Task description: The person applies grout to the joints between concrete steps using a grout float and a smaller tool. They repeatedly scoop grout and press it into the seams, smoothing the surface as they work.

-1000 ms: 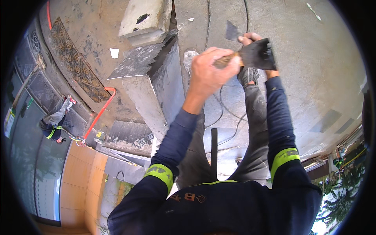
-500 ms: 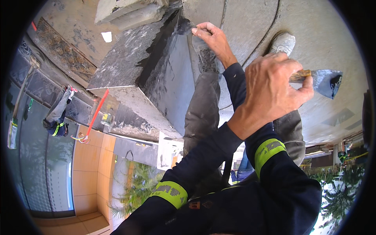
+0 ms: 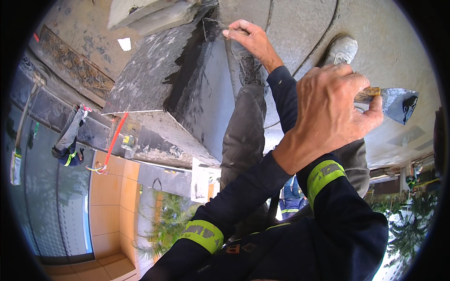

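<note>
My left hand (image 3: 335,105) crosses to the right, gripping the wooden handle of a wide putty knife (image 3: 395,103) with a dark smear on its blade. My right hand (image 3: 255,42) reaches forward above it, fingers closed on a smaller scraper (image 3: 211,29), whose blade is at the far end of a dark coated band (image 3: 187,70). This band runs along the edge of a concrete block with a rough grey top (image 3: 140,72) and a smoother bluish-grey side (image 3: 211,93). Whether the blade touches the surface is hard to tell.
My shoes (image 3: 342,49) stand on grey concrete with cables (image 3: 307,61) across it. A concrete slab (image 3: 150,14) lies beyond the block. At left are an orange hose (image 3: 117,136), another person (image 3: 68,145) and glass panels (image 3: 51,201). A person's legs (image 3: 289,206) appear below, behind me.
My right hand has moved up and left, bringing the small scraper to the dark band. My left hand has swung right and down with the wide knife. The view has shifted.
</note>
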Action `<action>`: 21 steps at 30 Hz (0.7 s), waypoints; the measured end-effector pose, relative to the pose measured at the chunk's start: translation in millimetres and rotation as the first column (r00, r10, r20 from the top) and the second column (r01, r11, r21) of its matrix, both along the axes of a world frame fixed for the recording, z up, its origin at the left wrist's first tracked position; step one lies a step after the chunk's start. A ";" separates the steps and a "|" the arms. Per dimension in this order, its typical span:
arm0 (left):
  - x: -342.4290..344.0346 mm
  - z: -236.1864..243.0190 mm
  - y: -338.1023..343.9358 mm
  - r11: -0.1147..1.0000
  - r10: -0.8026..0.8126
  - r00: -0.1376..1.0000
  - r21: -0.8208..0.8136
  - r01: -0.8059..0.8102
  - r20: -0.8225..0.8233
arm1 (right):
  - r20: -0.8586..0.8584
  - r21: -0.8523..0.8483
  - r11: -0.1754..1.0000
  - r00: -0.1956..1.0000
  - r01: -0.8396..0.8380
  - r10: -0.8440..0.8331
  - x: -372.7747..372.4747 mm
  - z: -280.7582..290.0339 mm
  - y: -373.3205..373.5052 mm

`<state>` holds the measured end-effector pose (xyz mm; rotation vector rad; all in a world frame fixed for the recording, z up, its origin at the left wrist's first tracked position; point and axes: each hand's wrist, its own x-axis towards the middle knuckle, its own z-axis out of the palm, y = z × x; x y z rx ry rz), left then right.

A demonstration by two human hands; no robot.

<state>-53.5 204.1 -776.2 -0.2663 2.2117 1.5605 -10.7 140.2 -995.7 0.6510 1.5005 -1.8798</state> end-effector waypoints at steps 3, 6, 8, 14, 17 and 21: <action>1.6 -1.9 1.4 1.000 0.000 1.000 0.004 0.000 -0.002 | 0.010 0.035 0.999 1.000 -0.021 0.021 0.2 -4.2 -1.2; 3.2 -4.7 3.5 1.000 0.009 1.000 0.005 -0.009 -0.002 | -0.005 0.092 0.995 0.999 -0.033 0.033 1.8 -8.9 -3.8; 4.3 -5.9 3.8 1.000 0.014 1.000 0.004 -0.014 -0.012 | -0.010 0.130 0.991 0.999 -0.040 0.042 4.9 -12.5 -4.4; 5.6 -7.2 3.5 1.000 -0.002 1.000 0.009 0.002 -0.014 | -0.026 0.184 0.981 0.998 -0.057 0.063 9.7 -30.2 -6.8; 4.4 -6.3 2.6 1.000 -0.013 1.000 0.011 0.013 -0.001 | -0.025 0.193 0.980 0.998 -0.053 0.059 12.3 -35.0 -7.2; 2.4 -4.2 -2.6 0.996 -0.086 0.996 -0.015 0.086 0.013 | 0.006 0.177 0.983 0.999 -0.051 0.051 13.8 -36.4 -8.6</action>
